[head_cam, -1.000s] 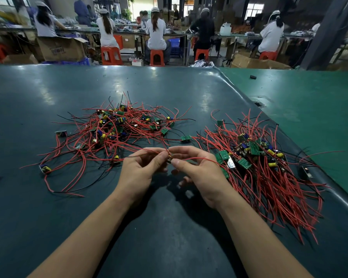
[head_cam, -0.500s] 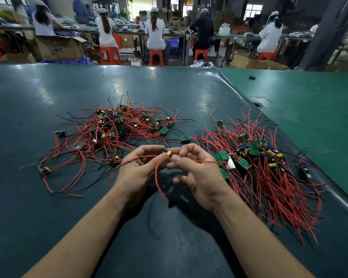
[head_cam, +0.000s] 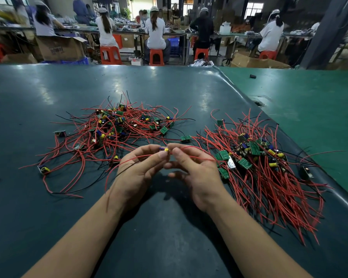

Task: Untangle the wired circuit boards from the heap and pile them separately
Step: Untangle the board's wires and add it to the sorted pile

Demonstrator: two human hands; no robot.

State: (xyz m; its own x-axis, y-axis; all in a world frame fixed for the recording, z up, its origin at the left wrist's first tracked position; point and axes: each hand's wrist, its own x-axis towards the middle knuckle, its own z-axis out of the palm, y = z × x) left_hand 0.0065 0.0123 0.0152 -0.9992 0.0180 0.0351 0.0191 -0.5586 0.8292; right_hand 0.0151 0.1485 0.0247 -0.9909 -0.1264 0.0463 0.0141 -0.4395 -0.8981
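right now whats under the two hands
Bare dark table mat and the hands' shadow; red wires trail from the small board both hands pinch. Anything beneath the palms is hidden.

Bare mat (head_cam: 165,227) between heaps (wires flanking)

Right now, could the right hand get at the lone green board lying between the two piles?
Probably yes: the lone green board lies just beyond the right hand, nothing covering it, but that hand is pinching the held board.

Beyond my hands I see seated workers (head_cam: 155,33) on orange stools (head_cam: 110,55). A cardboard box (head_cam: 60,48) sits far left of them.
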